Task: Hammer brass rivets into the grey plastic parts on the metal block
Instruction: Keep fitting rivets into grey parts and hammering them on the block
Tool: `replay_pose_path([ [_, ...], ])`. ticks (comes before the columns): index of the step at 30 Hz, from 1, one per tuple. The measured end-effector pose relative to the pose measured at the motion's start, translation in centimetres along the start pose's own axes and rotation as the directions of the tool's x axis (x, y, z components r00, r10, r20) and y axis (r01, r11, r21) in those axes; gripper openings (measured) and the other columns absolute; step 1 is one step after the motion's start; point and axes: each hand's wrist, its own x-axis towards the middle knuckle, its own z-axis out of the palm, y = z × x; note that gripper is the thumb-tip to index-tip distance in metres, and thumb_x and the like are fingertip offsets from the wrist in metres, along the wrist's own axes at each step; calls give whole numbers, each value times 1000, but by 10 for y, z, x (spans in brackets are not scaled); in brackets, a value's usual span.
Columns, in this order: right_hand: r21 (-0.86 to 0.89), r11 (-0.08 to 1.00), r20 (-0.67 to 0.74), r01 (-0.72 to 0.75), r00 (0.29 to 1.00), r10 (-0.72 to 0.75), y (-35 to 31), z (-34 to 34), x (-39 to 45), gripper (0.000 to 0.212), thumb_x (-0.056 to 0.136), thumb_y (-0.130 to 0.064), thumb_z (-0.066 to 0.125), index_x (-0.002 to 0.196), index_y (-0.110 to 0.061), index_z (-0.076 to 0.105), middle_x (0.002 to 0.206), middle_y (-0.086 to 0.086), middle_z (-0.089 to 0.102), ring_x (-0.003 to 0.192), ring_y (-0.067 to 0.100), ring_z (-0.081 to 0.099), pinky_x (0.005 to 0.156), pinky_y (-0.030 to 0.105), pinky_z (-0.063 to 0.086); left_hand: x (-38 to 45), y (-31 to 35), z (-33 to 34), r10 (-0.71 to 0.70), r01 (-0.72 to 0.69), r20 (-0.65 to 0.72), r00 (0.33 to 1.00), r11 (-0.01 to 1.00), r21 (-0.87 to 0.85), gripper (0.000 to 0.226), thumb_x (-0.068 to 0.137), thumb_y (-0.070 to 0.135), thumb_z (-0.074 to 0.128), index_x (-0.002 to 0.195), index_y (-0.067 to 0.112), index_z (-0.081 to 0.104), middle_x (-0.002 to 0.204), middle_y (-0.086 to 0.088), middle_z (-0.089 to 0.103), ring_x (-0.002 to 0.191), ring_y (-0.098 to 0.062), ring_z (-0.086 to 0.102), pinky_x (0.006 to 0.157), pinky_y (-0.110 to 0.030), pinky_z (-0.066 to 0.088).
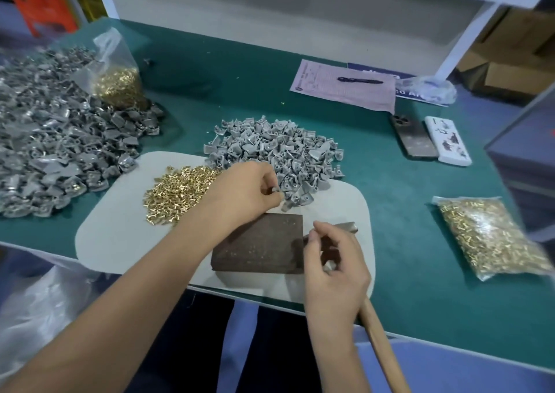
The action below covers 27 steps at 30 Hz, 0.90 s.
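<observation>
A dark brown metal block [258, 247] lies on a white mat [114, 230] near the table's front edge. Just beyond it, my left hand [243, 194] pinches a small grey plastic part [275, 189] at the near edge of a pile of grey parts [270, 149]. A heap of loose brass rivets [177, 191] sits to the left of that hand. My right hand [333, 269] hovers at the block's right side, fingers curled over the hammer [348, 227], whose wooden handle [381, 347] runs down toward me.
A large heap of grey parts [51, 140] and a bag of rivets [117, 83] fill the left of the green table [420, 242]. Another rivet bag [489, 236] lies at the right. Two phones [432, 140], a paper [345, 86] and a pen [360, 80] lie farther back.
</observation>
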Motion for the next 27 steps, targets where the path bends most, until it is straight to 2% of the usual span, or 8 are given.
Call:
replay_pose_path([
  [3, 3, 1000, -1, 18, 1000, -18, 0, 0, 1, 15, 87, -4, 67, 95, -14, 75, 90, -8, 68, 83, 13, 66, 72, 15, 46, -26, 3, -8, 94, -99, -50, 994, 990, -102, 15, 88, 44, 70, 82, 35, 59, 80, 16, 62, 74, 1, 57, 62, -24, 44],
  [7, 14, 1000, 34, 5, 999, -6, 0, 1, 1, 17, 88, -8, 69, 96, -22, 73, 88, -13, 68, 80, 13, 65, 72, 15, 46, -62, -2, -15, 101, -110, -51, 994, 961, -254, 9, 89, 46, 67, 94, 42, 61, 80, 19, 68, 82, 0, 65, 82, -29, 53],
  [11, 43, 995, 55, -87, 995, 85, 2, 0, -1, 15, 93, -19, 68, 103, -28, 75, 97, -17, 73, 91, 10, 70, 79, 18, 51, -81, -12, -15, 63, -66, -20, 998, 944, -323, 5, 91, 44, 67, 94, 42, 63, 89, 20, 72, 97, 4, 64, 96, -35, 51],
  [15, 41, 995, 93, -91, 992, 87, -3, -1, 0, 15, 96, -17, 68, 102, -29, 74, 98, -15, 75, 88, 9, 70, 74, 17, 51, -91, -18, -8, 46, -56, -37, 998, 942, -331, 6, 94, 38, 66, 95, 42, 63, 95, 26, 70, 95, 14, 60, 87, -26, 51],
  [17, 32, 999, 110, -35, 993, 32, -8, -4, 1, 15, 95, -15, 69, 101, -27, 74, 96, -11, 75, 89, 12, 70, 77, 18, 50, -96, -20, -3, 63, -80, -66, 996, 947, -310, 8, 93, 32, 68, 94, 40, 66, 92, 23, 66, 87, 8, 60, 77, -28, 51],
  [19, 6, 1000, 169, 16, 985, -17, -13, -6, 2, 12, 92, -18, 71, 100, -26, 76, 93, -13, 72, 88, 15, 67, 79, 23, 49, -100, -23, 2, 76, -102, -107, 991, 960, -261, 5, 92, 33, 69, 94, 37, 68, 92, 19, 61, 90, 1, 57, 79, -34, 50],
  [24, -108, 992, 331, -69, 938, 101, -31, -5, 3, 14, 87, -25, 75, 95, -36, 77, 86, -17, 70, 90, 14, 64, 83, 36, 52, -106, -30, 2, 100, -123, -180, 979, 985, -121, 10, 90, 45, 67, 96, 38, 72, 92, 18, 59, 98, -5, 49, 81, -36, 47],
  [27, -126, 992, 415, 30, 910, 25, -45, -3, 7, 14, 87, -22, 77, 94, -33, 78, 89, -17, 70, 94, 12, 62, 83, 37, 52, -107, -32, 1, 86, -108, -205, 975, 989, -100, 11, 88, 45, 70, 97, 41, 74, 92, 19, 57, 99, -5, 48, 76, -36, 48],
])
